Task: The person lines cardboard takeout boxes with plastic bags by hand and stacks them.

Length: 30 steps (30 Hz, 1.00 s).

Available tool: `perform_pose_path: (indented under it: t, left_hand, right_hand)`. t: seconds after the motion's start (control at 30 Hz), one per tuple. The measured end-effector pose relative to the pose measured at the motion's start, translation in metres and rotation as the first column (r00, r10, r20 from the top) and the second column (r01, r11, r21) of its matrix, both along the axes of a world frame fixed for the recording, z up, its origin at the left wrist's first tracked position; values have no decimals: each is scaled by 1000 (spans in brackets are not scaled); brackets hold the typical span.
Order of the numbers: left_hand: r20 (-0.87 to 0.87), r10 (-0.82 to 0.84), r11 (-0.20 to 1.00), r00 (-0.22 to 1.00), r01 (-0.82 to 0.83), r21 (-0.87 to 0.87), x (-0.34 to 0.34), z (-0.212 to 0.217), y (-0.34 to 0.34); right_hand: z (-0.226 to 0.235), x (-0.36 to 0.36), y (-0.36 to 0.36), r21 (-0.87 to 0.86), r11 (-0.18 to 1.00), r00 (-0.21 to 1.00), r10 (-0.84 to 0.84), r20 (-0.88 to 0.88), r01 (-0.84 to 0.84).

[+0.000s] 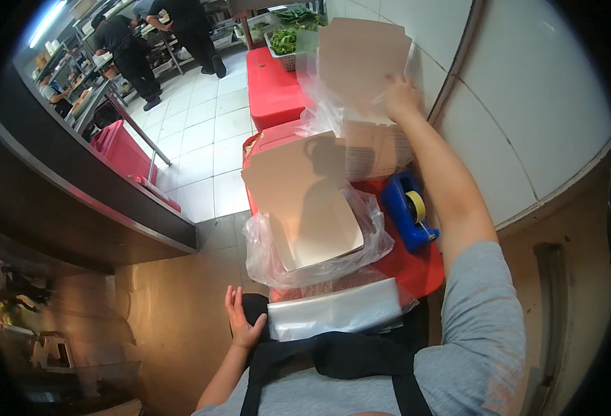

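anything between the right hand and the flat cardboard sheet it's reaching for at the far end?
Nothing visible. The right hand is already on the lower right edge of the flat cardboard sheet, above crumpled clear plastic. The blue tape dispenser sits beside the forearm, not in the path. The left hand rests open by a clear bag stack.

The right arm stretches straight out toward one o'clock, its hand [401, 97] far ahead with fingers closed in a pinch. The left hand [241, 320] hovers close in at seven o'clock, palm open, fingers spread and pointing up, forearm bent.
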<state>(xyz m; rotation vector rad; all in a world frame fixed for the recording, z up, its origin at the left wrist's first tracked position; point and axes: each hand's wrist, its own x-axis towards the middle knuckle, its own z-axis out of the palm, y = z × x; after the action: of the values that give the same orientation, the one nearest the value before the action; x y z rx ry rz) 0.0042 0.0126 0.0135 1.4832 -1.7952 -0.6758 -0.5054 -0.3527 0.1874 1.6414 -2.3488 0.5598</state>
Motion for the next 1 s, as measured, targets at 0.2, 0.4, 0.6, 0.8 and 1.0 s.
perform_pose_path:
  t: [0.2,0.4,0.6,0.8,1.0]
  left_hand:
    - [68,-35,999,997,34,7,-2,1,-1]
    - [88,-38,999,995,36,28,-2,2,-4]
    - [125,-34,999,992,33,7,-2,0,-1]
    - [47,-20,999,999,22,-28,3,-7,1]
    - [80,-51,995,995,58,-81,4,-10,5]
  right_hand:
    - [-39,45,-58,591,757,952,299,69,-281]
    - [-64,67,-12,582,784,976,198,95,-216]
    - [-32,73,9,235,902,898,272,346,-364]
    - [13,-13,80,-444,846,859,439,264,-295]
    - [-48,-69,216,552,806,891,-71,449,-215]
